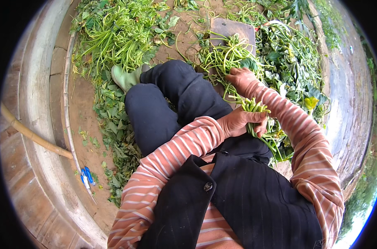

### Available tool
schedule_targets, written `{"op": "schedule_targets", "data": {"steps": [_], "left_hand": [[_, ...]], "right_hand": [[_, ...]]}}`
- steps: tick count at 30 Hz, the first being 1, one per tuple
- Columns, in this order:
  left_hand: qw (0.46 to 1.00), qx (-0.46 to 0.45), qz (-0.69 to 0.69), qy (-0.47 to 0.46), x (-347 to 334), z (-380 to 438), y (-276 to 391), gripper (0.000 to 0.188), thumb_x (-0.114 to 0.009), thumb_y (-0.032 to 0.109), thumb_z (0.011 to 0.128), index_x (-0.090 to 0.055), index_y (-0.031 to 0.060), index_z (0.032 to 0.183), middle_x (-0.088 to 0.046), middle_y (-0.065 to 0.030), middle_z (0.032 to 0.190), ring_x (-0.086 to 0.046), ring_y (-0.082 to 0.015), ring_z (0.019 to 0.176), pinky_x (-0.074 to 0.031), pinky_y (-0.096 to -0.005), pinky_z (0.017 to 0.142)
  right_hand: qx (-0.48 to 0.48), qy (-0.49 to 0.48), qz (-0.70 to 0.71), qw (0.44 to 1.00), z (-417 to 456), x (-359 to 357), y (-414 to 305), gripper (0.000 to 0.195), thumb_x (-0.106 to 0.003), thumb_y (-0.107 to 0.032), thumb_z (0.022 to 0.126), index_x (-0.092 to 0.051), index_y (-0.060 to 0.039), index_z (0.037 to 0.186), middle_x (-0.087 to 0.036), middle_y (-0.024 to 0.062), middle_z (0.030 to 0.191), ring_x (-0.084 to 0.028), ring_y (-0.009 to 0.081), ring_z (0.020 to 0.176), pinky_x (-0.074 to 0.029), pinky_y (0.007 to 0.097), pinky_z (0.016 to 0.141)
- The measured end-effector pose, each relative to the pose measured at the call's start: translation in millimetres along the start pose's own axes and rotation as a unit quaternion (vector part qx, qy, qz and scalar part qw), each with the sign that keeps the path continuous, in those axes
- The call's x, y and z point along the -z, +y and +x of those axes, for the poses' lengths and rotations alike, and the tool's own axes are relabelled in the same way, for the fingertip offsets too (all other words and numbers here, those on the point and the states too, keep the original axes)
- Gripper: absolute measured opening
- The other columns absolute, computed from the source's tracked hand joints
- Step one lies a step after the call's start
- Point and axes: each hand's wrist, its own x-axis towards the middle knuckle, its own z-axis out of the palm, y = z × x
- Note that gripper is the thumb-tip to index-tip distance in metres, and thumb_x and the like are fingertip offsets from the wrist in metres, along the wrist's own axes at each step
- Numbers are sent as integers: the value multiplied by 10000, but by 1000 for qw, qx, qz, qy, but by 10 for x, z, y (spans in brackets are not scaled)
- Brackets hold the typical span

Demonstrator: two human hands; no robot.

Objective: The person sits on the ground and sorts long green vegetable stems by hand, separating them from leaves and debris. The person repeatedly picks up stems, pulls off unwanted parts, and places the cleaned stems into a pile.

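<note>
My left hand (pixel 239 119) is closed around a small bundle of green leaf stems (pixel 253 105). Their cut ends stick up above the thumb, and the tails hang below the fist over my lap. Just beyond it, my right hand (pixel 243 80) reaches palm down into a loose pile of long green stems (pixel 227 54). Its fingertips are partly hidden, so whether they pinch any stem cannot be told. That pile lies over a wooden board (pixel 221 28), and a dark green leaf (pixel 249 63) rests close to the right knuckles.
A large heap of bundled stems (pixel 120 34) lies at the upper left, beyond my green boot (pixel 124 76). Stripped leaves (pixel 288 59) are piled on the right, more leaves (pixel 116 124) beside my legs. A bamboo pole (pixel 36 133) and a blue-and-white object (pixel 87 176) lie left.
</note>
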Motion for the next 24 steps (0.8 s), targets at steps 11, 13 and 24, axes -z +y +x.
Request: {"op": "schedule_targets", "data": {"steps": [11, 13, 24], "left_hand": [[999, -11, -1, 37, 8, 29, 9, 381, -547, 403, 804, -507, 70, 623, -483, -28, 543, -530, -171, 584, -397, -324, 712], [998, -23, -40, 41, 45, 28, -10, 286, -573, 327, 808, -512, 68, 704, -501, -38, 569, -527, -175, 572, -420, -312, 654], [962, -109, -85, 237, 231, 62, -49, 279, -557, 345, 823, -513, 72, 862, -475, -21, 627, -480, -166, 638, -411, -293, 662]], "right_hand": [[-17, 223, 235, 946, 193, 435, 269, 160, -682, -56, 645, -618, -82, 788, -552, 57, 803, -555, 225, 791, -453, 315, 722], [-96, 248, 404, 875, 167, 563, 268, 134, -681, -42, 682, -615, -58, 798, -580, 36, 797, -564, 158, 762, -461, 274, 707], [-184, 208, 537, 796, -665, 886, 127, 161, -653, -14, 728, -549, -15, 851, -581, 13, 729, -546, 85, 663, -465, 218, 631]]}}
